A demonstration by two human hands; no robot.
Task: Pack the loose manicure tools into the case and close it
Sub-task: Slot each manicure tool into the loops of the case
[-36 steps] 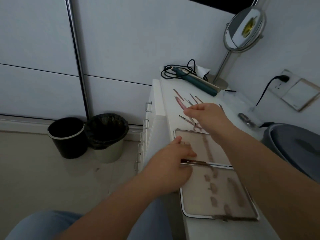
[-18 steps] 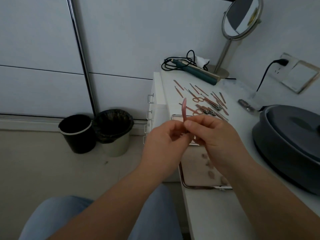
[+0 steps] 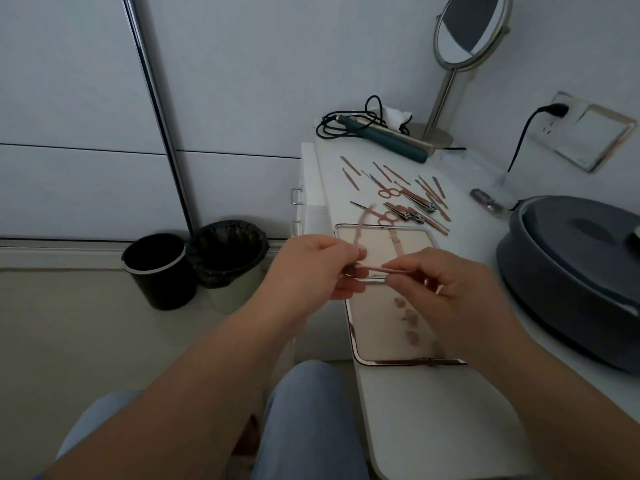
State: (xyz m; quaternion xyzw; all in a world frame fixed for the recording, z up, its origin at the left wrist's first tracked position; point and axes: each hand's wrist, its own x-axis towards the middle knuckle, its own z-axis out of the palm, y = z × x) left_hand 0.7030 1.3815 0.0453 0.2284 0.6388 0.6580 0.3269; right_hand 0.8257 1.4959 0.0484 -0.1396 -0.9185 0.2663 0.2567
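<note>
We hold one pink tool [image 3: 381, 269] in both hands, over the open case [image 3: 377, 242].

Our left hand [image 3: 311, 268] pinches one end of it and our right hand [image 3: 446, 289] pinches the other end. The tool looks blurry. The case lies flat on the white table [image 3: 433, 420]. The other loose tools [image 3: 408, 199] lie on the table just behind the case.

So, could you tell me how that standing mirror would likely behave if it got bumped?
The mirror looks top-heavy: a wide round head on a thin stem over a small base, so it may tip. Its glass is probably fragile.
</note>
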